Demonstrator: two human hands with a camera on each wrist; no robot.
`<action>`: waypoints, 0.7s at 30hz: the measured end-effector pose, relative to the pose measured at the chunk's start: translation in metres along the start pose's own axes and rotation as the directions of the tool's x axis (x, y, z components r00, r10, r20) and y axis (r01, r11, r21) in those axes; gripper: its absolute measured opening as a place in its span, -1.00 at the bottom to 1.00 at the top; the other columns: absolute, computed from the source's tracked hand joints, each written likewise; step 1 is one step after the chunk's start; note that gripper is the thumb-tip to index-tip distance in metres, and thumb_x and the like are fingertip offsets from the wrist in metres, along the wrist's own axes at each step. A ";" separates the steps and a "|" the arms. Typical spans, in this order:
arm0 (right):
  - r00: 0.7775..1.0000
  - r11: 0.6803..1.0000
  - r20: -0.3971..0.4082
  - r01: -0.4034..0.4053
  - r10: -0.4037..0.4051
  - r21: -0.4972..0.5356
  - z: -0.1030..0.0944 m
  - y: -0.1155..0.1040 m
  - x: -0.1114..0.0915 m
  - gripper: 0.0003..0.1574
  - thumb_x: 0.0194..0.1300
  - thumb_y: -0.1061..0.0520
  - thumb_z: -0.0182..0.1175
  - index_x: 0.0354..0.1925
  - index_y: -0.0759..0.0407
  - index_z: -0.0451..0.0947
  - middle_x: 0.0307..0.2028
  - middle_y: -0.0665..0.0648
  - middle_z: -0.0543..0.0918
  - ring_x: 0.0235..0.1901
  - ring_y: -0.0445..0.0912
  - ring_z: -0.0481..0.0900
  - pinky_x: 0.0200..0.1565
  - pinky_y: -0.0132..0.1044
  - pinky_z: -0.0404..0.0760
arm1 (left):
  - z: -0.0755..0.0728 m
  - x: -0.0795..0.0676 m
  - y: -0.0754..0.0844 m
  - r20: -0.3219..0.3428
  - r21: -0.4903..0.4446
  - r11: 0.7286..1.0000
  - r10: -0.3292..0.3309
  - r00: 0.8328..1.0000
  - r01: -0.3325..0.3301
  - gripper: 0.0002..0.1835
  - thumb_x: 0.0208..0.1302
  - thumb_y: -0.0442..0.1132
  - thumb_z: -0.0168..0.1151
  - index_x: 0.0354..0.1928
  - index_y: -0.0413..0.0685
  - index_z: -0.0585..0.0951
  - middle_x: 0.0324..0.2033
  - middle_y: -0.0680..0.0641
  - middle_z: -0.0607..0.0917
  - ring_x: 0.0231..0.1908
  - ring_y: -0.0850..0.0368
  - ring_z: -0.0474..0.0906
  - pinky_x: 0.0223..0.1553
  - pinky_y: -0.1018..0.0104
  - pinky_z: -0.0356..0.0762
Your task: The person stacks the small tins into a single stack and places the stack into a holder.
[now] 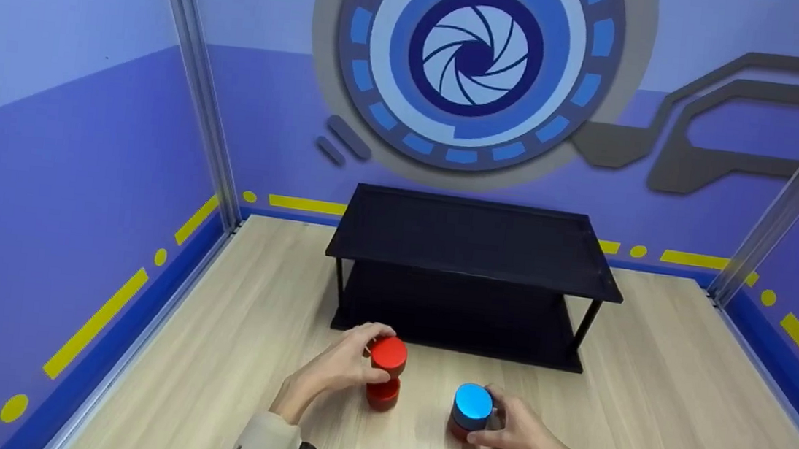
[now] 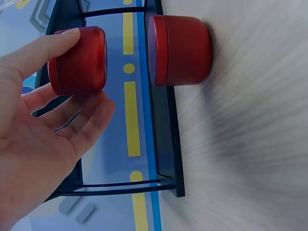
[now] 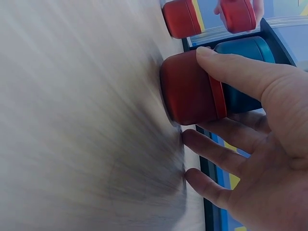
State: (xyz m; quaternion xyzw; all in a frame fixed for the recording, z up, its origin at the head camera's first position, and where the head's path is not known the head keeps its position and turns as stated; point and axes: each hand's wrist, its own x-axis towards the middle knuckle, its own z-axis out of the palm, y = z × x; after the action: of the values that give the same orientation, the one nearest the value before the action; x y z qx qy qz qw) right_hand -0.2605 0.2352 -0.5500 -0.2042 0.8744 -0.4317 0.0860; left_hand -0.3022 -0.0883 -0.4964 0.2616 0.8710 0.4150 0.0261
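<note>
Left to right across the lower middle of the head view: the left hand (image 1: 342,364) is reaching in from the lower left and pinching a raised red tin (image 1: 389,354) between thumb and fingers. The governing relation is vertical — the raised red tin is hovering roughly over a lower red tin (image 1: 382,397), its short round axis standing close to upright, and a gap is showing between the two in the left wrist view. The left hand is lying nearer to this pair. The lower red tin is standing on the tabletop (image 1: 652,344), near the black rack (image 1: 471,239) at the centre of the frame. Farther right, the right hand (image 1: 520,428) is gripping a base red tin (image 3: 190,91), its thumb pressing near the lid; that tin is resting on the tabletop and bearing a blue tin (image 1: 473,402) — one squarely upon the other. The hands are working apart. Counted: three red tins, one blue, one two-tiered rack, two hands.
</note>
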 end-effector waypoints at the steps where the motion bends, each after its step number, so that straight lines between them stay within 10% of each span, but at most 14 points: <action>1: 1.000 1.000 -0.001 0.000 0.000 -0.002 0.000 0.000 0.000 -0.01 -0.01 0.01 0.48 0.25 0.45 0.29 0.10 0.35 0.56 0.11 0.25 0.53 0.11 0.18 0.49 | 0.001 0.001 0.001 0.001 0.001 1.000 0.005 1.000 -0.005 -0.40 -0.03 -0.23 0.45 0.13 0.01 0.49 -0.10 0.03 0.58 -0.10 0.14 0.50 -0.06 0.24 0.53; 21: 1.000 1.000 -0.010 -0.002 0.002 -0.006 0.000 0.000 -0.001 -0.02 -0.01 -0.01 0.48 0.24 0.43 0.31 0.12 0.33 0.56 0.11 0.22 0.54 0.14 0.15 0.48 | 0.021 0.017 0.022 0.066 -0.015 0.999 0.050 0.997 -0.049 -0.40 0.00 -0.15 0.44 0.15 0.04 0.49 -0.05 0.05 0.60 -0.08 0.19 0.51 0.01 0.16 0.55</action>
State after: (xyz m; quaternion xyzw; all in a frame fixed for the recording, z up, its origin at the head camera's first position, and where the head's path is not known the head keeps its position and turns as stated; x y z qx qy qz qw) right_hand -0.2593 0.2355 -0.5504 -0.2016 0.8762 -0.4300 0.0813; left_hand -0.3017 -0.0537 -0.4911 0.2966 0.8600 0.4126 0.0462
